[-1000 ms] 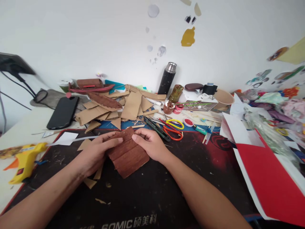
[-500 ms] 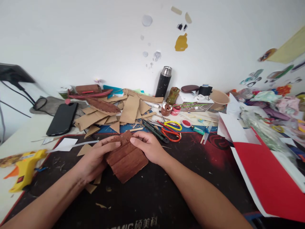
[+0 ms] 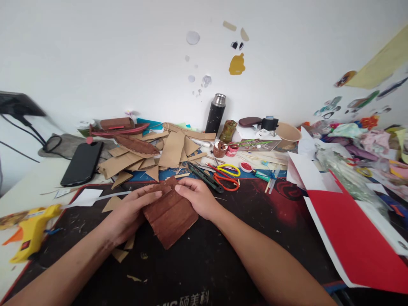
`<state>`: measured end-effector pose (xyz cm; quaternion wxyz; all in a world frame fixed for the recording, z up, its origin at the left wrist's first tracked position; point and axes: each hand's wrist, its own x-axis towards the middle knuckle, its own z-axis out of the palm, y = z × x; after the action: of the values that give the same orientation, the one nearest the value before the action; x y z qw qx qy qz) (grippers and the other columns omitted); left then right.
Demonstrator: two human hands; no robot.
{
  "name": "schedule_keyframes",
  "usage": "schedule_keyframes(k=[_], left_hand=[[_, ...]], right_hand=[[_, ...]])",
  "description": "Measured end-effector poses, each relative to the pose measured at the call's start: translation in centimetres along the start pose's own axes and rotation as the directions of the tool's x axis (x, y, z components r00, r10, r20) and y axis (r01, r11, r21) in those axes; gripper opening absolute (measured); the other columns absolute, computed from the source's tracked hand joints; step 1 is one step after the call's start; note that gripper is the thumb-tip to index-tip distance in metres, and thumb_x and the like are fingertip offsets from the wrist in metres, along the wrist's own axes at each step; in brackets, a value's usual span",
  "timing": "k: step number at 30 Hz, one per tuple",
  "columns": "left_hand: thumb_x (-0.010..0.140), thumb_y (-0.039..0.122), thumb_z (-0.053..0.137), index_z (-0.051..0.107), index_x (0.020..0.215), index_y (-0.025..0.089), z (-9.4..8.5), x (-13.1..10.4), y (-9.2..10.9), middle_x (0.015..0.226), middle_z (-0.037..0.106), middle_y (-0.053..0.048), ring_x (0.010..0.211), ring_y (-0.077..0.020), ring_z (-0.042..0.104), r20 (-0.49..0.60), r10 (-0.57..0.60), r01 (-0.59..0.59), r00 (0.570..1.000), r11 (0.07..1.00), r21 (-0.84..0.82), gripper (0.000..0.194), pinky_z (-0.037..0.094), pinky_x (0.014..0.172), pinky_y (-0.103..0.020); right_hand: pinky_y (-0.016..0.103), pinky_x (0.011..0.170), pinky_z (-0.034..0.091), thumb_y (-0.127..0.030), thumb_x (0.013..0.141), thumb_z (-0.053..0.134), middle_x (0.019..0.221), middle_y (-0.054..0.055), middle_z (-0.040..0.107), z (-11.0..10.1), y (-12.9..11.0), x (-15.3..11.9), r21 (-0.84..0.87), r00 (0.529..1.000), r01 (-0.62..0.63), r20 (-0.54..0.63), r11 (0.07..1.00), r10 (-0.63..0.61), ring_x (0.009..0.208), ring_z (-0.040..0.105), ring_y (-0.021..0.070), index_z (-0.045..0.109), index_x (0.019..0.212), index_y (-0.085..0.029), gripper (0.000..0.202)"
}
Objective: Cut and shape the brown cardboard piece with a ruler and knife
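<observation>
Shaping step, I'd guess; my L fingers (image 3: 150,198) & R fingers (image 3: 185,192) both clamped on the card (image 3: 172,223) nr its far end, thumbs on top; it's over the mat (image 3: 232,259), can't tell if touching; next move prob. needs even pressure, w/o tearing.

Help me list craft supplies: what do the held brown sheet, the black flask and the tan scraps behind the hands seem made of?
Brown sheet: probably cardboard, matte brown paint; creases and a paler edge suggest it.
Black flask: likely metal, dark coated body; its silvery top shines.
Tan scraps: probably cardboard, plain and matte; flat, stiff-looking pieces with straight cut edges.
</observation>
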<state>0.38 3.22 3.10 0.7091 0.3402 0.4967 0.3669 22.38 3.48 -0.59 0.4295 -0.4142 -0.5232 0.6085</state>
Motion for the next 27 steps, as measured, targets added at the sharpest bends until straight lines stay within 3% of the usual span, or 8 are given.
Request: schedule_keyframes(k=[7, 22, 27], left_hand=[[0.059, 0.046, 0.111, 0.090, 0.098, 0.023, -0.7, 0.1, 0.3, 0.111, 0.093, -0.013, 0.102, -0.0331, 0.088, 0.029, -0.022, 0.022, 0.999, 1.000, 0.008, 0.050, 0.070, 0.089, -0.039], [0.065, 0.048, 0.108, 0.092, 0.107, 0.024, -1.2, -0.2, 0.2, 0.122, 0.092, -0.015, 0.113, -0.0382, 0.087, 0.152, -0.074, 0.077, 0.986, 0.997, -0.016, 0.051, 0.069, 0.098, -0.044], [0.059, 0.053, 0.111, 0.092, 0.104, 0.026, -1.1, -0.3, 0.2, 0.115, 0.092, -0.015, 0.105, -0.0372, 0.087, 0.160, -0.068, 0.068, 0.985, 0.998, 0.006, 0.055, 0.069, 0.092, -0.045]], right_hand=[[0.038, 0.094, 0.056, -0.065, 0.095, 0.085, 0.100, 0.003, 0.078, -0.8, -0.3, 0.0, -0.037, 0.998, 0.014, -0.059, 0.999, -0.017, 0.099, 0.071, 0.0247, 0.077, 0.097, -0.026, 0.039], [0.036, 0.092, 0.057, -0.061, 0.097, 0.087, 0.099, 0.001, 0.079, -0.7, -0.5, -0.1, -0.005, 1.000, -0.002, -0.024, 1.000, 0.002, 0.097, 0.072, 0.0232, 0.078, 0.096, -0.025, 0.037], [0.037, 0.092, 0.057, -0.062, 0.097, 0.088, 0.100, 0.002, 0.080, -0.7, -0.2, 0.0, 0.009, 1.000, 0.000, -0.019, 1.000, 0.000, 0.097, 0.072, 0.0235, 0.079, 0.097, -0.026, 0.038]])
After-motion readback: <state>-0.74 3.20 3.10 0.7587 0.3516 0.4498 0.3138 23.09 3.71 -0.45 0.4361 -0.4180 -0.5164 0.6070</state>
